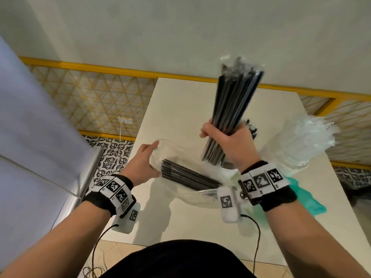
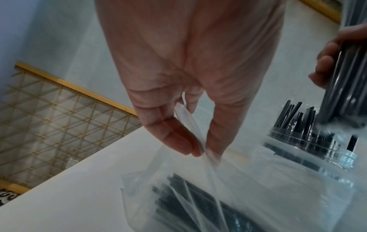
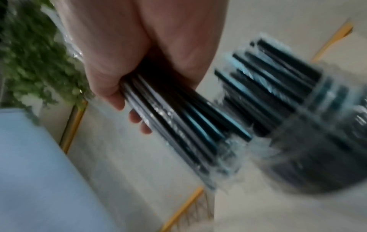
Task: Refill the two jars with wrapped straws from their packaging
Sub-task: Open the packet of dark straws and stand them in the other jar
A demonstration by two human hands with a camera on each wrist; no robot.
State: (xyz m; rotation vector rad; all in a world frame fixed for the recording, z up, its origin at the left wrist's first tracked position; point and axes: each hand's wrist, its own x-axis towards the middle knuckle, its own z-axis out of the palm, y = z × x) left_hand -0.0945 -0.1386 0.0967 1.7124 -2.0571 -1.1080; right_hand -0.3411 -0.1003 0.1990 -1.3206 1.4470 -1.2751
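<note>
My right hand (image 1: 220, 135) grips a thick bundle of black wrapped straws (image 1: 234, 101) upright above the white table (image 1: 180, 101). The same hand (image 3: 137, 109) and bundle (image 3: 178, 122) are blurred in the right wrist view. Just behind the bundle stands a clear jar (image 2: 309, 141) with black straws in it, mostly hidden by my right hand in the head view. My left hand (image 1: 149, 159) pinches the rim of a clear plastic bag (image 1: 180, 195), thumb and fingers (image 2: 178, 141) closed on the film. More black straws (image 1: 186, 175) lie inside this bag (image 2: 178, 196).
A heap of clear plastic with pale contents (image 1: 305, 137) sits at the table's right side; I cannot tell whether it is a jar or a pack. A green bag (image 1: 307, 197) lies near the right edge. A grey cabinet (image 1: 40, 137) stands to the left.
</note>
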